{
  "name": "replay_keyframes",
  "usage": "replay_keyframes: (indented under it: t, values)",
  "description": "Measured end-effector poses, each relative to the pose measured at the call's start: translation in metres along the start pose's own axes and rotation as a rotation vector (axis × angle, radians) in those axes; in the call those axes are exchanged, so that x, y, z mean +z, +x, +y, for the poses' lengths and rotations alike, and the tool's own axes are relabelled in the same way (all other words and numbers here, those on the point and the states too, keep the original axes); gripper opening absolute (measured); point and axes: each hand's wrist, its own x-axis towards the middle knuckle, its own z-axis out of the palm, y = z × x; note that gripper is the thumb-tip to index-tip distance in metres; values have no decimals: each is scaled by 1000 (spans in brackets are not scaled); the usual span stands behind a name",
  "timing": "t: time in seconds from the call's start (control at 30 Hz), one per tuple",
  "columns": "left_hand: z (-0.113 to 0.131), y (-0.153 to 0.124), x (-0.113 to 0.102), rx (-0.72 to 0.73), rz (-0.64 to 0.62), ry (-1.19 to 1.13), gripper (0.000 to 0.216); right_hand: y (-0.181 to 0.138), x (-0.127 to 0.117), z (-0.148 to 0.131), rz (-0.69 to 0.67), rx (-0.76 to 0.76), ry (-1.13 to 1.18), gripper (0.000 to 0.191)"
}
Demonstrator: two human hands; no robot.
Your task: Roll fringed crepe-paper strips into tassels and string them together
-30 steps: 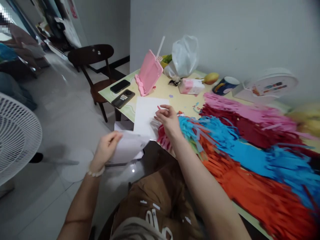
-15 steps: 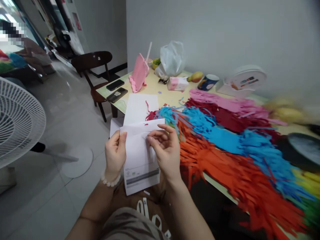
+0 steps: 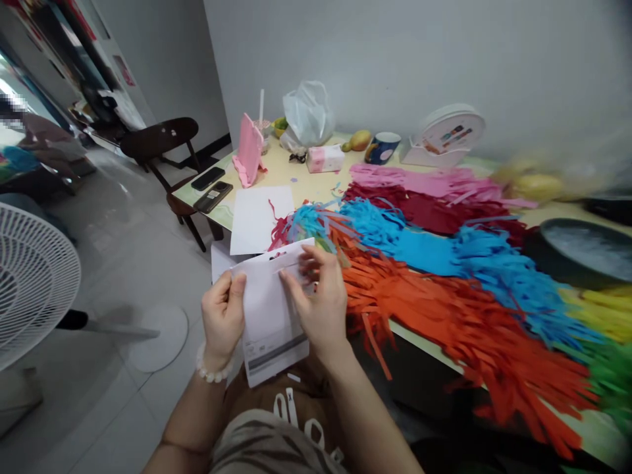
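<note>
A flat white packet [image 3: 269, 309] with a hang slot near its top and grey printed bands low down is held upright over my lap. My left hand [image 3: 222, 319], wearing a beaded bracelet, is closed on the packet's left edge, thumb in front. At the upper right, my right hand [image 3: 320, 299] bends round the packet with its thumb against the front; its fingertips are slightly blurred. Behind the packet, a white sheet [image 3: 259, 220] lies on the table corner. Fringed blue paper [image 3: 424, 253] and fringed orange paper [image 3: 429, 303] spread out to the right.
On the table [image 3: 217, 214] stand a pink tablet stand [image 3: 248, 151], a tissue pack [image 3: 326, 158], a mug [image 3: 382, 149] and a dark bowl [image 3: 553, 253]. Two phones [image 3: 213, 196] lie at its left edge. A white fan [image 3: 34, 283] and a wooden chair [image 3: 160, 141] stand left.
My view has turned slightly right. The packet has tilted a little, and my right hand's fingers have shifted from its front toward its upper right edge. My left hand keeps its hold.
</note>
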Motion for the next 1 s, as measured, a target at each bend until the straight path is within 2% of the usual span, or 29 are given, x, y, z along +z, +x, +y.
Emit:
replay_keyframes:
  t: [0.07, 0.1, 0.13, 0.23, 0.27, 0.3, 0.33, 0.43, 0.5, 0.57, 0.67, 0.73, 0.8, 0.87, 0.93, 1.0]
  values:
    - [-8, 5, -8, -93, 66, -94, 42, -6, -10, 13, 20, 60, -50, 45]
    - [-15, 10, -14, -158, 113, -164, 41, -12, -15, 20, -36, 138, 3, 51]
    - [-23, 16, -19, -229, 169, -246, 41, -19, -21, 25, -152, 233, 107, 56]
    - [-55, 40, -33, -424, 365, -475, 42, -34, -32, 30, -741, 461, 453, 56]
    - [-67, 48, -35, -469, 404, -525, 42, -35, -32, 25, -847, 469, 475, 52]
    - [-79, 55, -36, -498, 416, -561, 43, -32, -30, 18, -886, 432, 446, 48]
    - [-90, 62, -37, -512, 396, -588, 47, -25, -25, 9, -868, 356, 378, 46]
    - [-121, 71, -34, -496, 252, -632, 63, 12, 7, -24, -681, 7, 91, 50]
    - [-137, 72, -29, -474, 205, -598, 60, 42, 40, -38, -568, -217, -120, 58]
    - [-150, 73, -22, -415, 212, -493, 55, 70, 74, -40, -560, -326, -383, 61]
    - [-160, 81, -9, -252, 269, -272, 55, 106, 102, -17, -641, -252, -740, 51]
    - [-159, 91, 1, -98, 248, -97, 51, 123, 95, 13, -583, -155, -843, 47]
    - [-152, 101, 13, 104, 116, 124, 44, 132, 75, 47, -477, -37, -919, 50]
    - [-145, 110, 25, 283, -66, 395, 41, 129, 53, 77, -454, 57, -963, 54]
    - [-139, 116, 37, 341, -227, 619, 45, 119, 41, 100, -474, 108, -964, 59]
    - [-138, 121, 45, 336, -329, 782, 49, 108, 38, 116, -475, 123, -937, 57]
